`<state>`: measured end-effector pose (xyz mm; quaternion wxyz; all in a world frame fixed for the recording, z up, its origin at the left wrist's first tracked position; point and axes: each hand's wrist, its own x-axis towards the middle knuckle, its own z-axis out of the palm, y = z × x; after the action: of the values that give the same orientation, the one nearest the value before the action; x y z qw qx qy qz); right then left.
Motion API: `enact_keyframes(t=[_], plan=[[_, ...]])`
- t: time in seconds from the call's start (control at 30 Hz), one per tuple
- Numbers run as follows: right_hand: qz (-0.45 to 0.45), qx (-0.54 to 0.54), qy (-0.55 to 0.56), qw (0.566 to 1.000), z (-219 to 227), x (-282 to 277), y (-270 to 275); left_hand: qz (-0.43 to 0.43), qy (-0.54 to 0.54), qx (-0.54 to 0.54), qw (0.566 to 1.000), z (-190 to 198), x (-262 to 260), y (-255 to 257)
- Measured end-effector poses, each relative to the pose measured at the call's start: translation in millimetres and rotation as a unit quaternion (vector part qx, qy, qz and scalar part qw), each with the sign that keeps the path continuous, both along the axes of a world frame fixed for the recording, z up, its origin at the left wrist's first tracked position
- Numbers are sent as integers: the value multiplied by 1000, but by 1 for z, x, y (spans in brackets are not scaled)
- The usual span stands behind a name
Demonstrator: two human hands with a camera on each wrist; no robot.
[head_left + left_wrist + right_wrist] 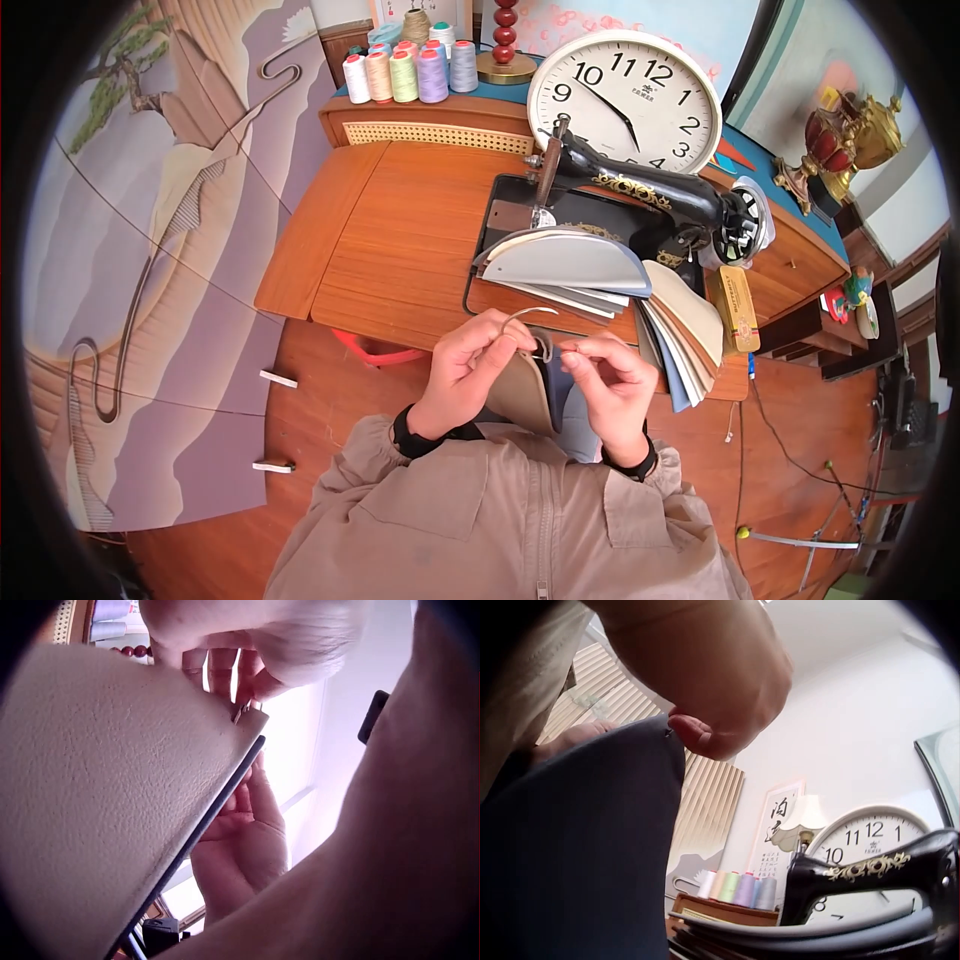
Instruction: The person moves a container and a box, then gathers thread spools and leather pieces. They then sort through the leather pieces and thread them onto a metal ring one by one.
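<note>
Cord (530, 311), thin and pale, is pinched between the thumb and forefinger of your left hand (474, 362), its free end curving off toward two o'clock. Your right hand (612, 388) pinches too, thumb and forefinger meeting just beside the panels' corner, apparently on the same cord, though that detail is too small to be sure of. The tan panel (112, 795) and the dark panel (592, 840) lie face to face between your hands, dropping toward six o'clock, off the near edge of the table (360, 230); presumably you keep them there so both faces can be reached at once. The fanned grey panels (565, 262) at twelve and the second fan (690, 300) at two seem spread for easy picking.

Your tan panel has a pebbled, leather-like grain and a straight edge; the dark one looks smooth and matte. The top grey piece is a flat half-round. Behind it, toward one, the sewing machine (640, 190) is glossy black with gilt scrolls; the spools (433, 80) stand at eleven.
</note>
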<state>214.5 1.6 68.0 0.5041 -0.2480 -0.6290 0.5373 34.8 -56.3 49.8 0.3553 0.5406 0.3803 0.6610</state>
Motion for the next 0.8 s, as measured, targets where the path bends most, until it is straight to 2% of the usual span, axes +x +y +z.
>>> enact_keyframes(t=[0.03, 0.07, 0.13, 0.17, 0.23, 0.3, 0.37, 0.4, 0.47, 0.5, 0.57, 0.6, 0.73, 0.8], plan=[[-1, 0, -1, 1000, 2, 0, 1, -11, 5, 14, 1000, 0, -1, 1], [-38, 82, -43, 995, 4, 0, 1, -22, 10, 28, 999, -1, -2, 1], [-95, 238, -137, 957, 15, -2, 3, -35, -12, 28, 999, 0, -4, 1], [-95, 237, -140, 957, 21, -5, 3, -48, -33, 28, 998, 0, -5, 0], [-63, 318, -170, 931, 28, -10, 2, -74, -36, 22, 996, 2, -8, -1], [-46, 302, -174, 936, 30, -15, -2, -100, -41, 16, 994, -3, -14, -4], [-12, 206, -173, 963, 28, -19, -5, -190, -91, -41, 977, -12, -24, -8], [-12, 206, -175, 963, 27, -21, -6, -204, -140, -42, 968, -13, -25, -9], [29, 35, -110, 993, 24, -25, -9, -222, -172, -11, 960, -9, -26, -9], [29, 35, -111, 993, 21, -29, -10, -240, -201, 19, 950, -9, -27, -9], [59, -72, -35, 995, 16, -35, -11, -268, -179, 22, 947, -12, -34, -11], [60, -72, -37, 995, 16, -38, -12, -295, -155, 24, 943, -15, -38, -12], [89, -112, -35, 989, 14, -49, -11, -279, -171, 7, 945, -19, -50, -18], [100, -124, -28, 987, 11, -54, -9, -237, -187, -43, 952, -15, -54, -22]])
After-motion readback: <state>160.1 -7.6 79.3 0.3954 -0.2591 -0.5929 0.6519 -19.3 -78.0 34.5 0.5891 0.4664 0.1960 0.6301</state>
